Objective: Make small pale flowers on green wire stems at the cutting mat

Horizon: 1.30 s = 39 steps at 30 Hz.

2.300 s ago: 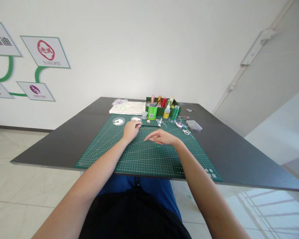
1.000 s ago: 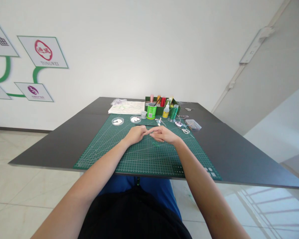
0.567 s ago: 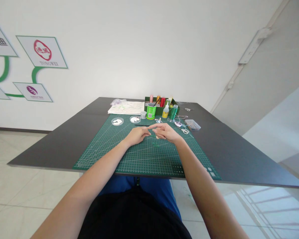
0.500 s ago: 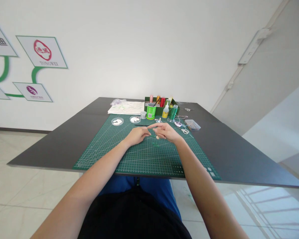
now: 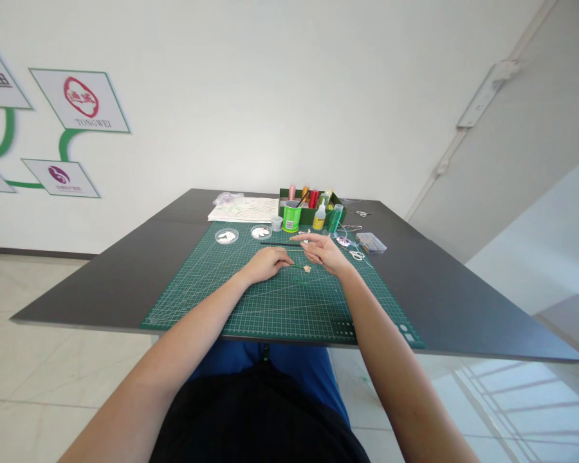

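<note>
My left hand (image 5: 266,265) rests low over the green cutting mat (image 5: 265,302), its fingertips pinching a thin green stem (image 5: 296,265). At the stem's right end sits a small cream flower (image 5: 307,269). Just above and right of the flower is my right hand (image 5: 324,253), index finger stretched leftward and the other fingers curled in. Whatever those curled fingers hold, if anything, is too small to make out. Beyond the hands lies a thin dark stick (image 5: 275,244), its right end near my right fingers. A loose green thread (image 5: 300,280) appears on the mat below the flower.
Two shallow dishes (image 5: 226,236) with white pieces stand back left. A green can (image 5: 292,217), glue bottle (image 5: 320,217) and green thread spool (image 5: 336,218) stand before a box (image 5: 284,196) of spools. Scissors (image 5: 357,255) and a clear case (image 5: 372,243) lie right.
My right hand has drawn slightly right and up, away from my left fingertips, so the flower and stem show more. My left hand stays on the stem.
</note>
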Each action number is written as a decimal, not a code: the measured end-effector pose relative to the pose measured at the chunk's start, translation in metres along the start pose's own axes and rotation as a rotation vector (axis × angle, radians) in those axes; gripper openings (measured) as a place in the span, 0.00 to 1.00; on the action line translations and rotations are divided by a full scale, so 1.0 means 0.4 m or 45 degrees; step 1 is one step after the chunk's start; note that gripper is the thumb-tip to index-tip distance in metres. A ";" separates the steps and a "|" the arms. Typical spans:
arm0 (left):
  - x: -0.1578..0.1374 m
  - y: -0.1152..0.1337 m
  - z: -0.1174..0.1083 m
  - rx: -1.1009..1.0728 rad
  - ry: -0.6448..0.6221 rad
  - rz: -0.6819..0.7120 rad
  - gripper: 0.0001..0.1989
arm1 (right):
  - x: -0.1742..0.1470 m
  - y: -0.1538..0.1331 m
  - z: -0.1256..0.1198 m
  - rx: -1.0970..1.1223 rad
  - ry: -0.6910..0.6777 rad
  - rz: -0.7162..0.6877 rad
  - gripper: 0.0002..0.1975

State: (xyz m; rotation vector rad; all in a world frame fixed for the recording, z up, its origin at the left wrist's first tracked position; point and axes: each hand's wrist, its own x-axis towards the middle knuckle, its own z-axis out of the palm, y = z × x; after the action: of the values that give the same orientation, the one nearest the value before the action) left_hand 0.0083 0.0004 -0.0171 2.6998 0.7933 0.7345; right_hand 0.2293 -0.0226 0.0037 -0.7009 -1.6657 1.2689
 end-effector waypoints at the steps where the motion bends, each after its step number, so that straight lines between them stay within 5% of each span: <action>1: 0.000 0.001 -0.001 -0.013 0.001 0.003 0.10 | 0.000 -0.001 -0.001 0.002 0.005 0.006 0.25; 39: 0.008 0.033 -0.015 -0.428 0.191 -0.103 0.04 | 0.012 0.048 -0.039 -0.064 0.247 0.171 0.29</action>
State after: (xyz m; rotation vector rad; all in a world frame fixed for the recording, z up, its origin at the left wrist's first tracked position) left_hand 0.0133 -0.0083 -0.0061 2.3229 0.7317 0.9641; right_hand 0.2397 -0.0056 -0.0119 -0.9491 -1.5170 1.2131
